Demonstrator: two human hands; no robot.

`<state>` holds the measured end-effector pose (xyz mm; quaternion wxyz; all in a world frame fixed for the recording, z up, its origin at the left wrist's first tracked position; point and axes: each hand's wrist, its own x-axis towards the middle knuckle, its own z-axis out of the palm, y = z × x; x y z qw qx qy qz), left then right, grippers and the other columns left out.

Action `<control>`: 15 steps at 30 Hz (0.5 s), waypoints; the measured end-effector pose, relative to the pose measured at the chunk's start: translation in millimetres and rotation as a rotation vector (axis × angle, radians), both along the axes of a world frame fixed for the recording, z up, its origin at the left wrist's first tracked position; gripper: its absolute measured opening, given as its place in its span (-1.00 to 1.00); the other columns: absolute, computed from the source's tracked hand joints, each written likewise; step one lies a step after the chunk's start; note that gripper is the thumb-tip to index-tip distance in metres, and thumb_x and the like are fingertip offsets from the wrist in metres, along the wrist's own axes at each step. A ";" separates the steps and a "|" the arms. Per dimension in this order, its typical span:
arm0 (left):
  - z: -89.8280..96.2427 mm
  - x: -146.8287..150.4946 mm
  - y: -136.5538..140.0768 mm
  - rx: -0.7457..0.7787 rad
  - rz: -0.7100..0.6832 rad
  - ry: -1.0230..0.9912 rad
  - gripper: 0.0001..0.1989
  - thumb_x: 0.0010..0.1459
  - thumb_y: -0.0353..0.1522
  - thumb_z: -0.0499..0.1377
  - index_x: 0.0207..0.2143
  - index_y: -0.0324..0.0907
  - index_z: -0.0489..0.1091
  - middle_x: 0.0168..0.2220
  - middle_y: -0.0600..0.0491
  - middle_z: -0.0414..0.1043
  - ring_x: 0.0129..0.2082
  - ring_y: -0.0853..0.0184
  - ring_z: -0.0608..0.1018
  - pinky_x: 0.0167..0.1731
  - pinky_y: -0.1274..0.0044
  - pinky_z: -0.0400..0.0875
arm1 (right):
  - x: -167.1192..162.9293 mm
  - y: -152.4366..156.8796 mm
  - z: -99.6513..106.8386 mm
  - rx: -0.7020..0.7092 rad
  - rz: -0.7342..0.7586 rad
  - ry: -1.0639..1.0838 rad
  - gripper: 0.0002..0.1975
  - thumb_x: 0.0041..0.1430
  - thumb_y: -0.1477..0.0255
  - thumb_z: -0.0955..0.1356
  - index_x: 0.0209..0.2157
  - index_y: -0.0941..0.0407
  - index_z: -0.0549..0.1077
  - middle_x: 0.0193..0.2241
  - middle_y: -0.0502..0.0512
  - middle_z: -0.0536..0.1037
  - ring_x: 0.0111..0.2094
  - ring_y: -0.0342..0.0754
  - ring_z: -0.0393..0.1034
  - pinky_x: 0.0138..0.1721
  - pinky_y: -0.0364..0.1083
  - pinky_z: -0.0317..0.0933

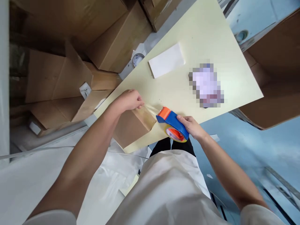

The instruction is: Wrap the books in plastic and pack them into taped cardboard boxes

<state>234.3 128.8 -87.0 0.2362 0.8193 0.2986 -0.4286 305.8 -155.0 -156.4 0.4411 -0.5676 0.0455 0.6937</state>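
Observation:
A brown cardboard box [132, 128] sits near the front edge of the pale yellow table [199, 34]. My right hand [191, 125] grips a blue and orange tape dispenser [173, 122], just right of the box and apart from it. A strip of clear tape [152, 108] runs between the dispenser and the box's far upper edge. At that edge my left hand [132, 99] is closed, fingers curled in by the tape. What its fingers pinch, if anything, is too small to make out.
A white flat rectangular piece [167, 60] lies farther up the table, with a pixelated item [206, 85] to its right. A tape roll [138, 58] rests beyond the table's left edge. Open cardboard boxes stand left [58, 81] and right [274, 72].

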 end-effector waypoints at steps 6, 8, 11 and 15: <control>-16.6 -5.8 -15.6 0.161 -0.373 0.149 -0.86 -0.03 -0.34 0.20 -0.56 -0.22 0.47 -0.47 -0.10 0.47 -0.26 0.03 0.54 -0.16 0.31 0.34 | -59.2 -35.4 -17.5 -0.068 -0.122 0.235 -0.48 0.03 -0.05 0.36 -0.48 0.18 0.56 -0.57 0.11 0.57 -0.58 -0.09 0.38 -0.56 -0.12 0.26; -21.5 -12.2 -25.7 0.238 -0.475 0.128 -0.84 -0.01 -0.35 0.18 -0.45 -0.28 0.50 -0.37 -0.17 0.48 -0.18 -0.04 0.53 -0.11 0.23 0.31 | -77.0 -32.9 -18.7 -0.073 -0.165 0.263 -0.48 0.03 -0.04 0.36 -0.45 0.18 0.56 -0.53 0.11 0.59 -0.55 -0.07 0.42 -0.51 -0.11 0.31; -22.9 -24.4 -37.1 0.254 -0.561 0.115 -0.80 0.06 -0.35 0.14 -0.40 -0.30 0.51 -0.37 -0.19 0.48 -0.12 -0.08 0.51 -0.03 0.15 0.20 | -94.7 -25.7 -17.7 -0.085 -0.203 0.285 -0.49 0.04 -0.03 0.37 -0.42 0.19 0.57 -0.51 0.10 0.61 -0.52 -0.07 0.45 -0.46 -0.12 0.34; -12.4 -35.6 -47.1 0.269 -0.586 0.148 -0.75 0.14 -0.35 0.08 -0.26 -0.24 0.52 -0.38 -0.17 0.50 -0.12 -0.03 0.51 -0.01 0.18 0.12 | -105.8 -17.4 -14.3 -0.102 -0.208 0.271 -0.52 0.07 0.00 0.36 -0.44 0.18 0.56 -0.48 0.10 0.62 -0.48 -0.06 0.48 -0.42 -0.13 0.35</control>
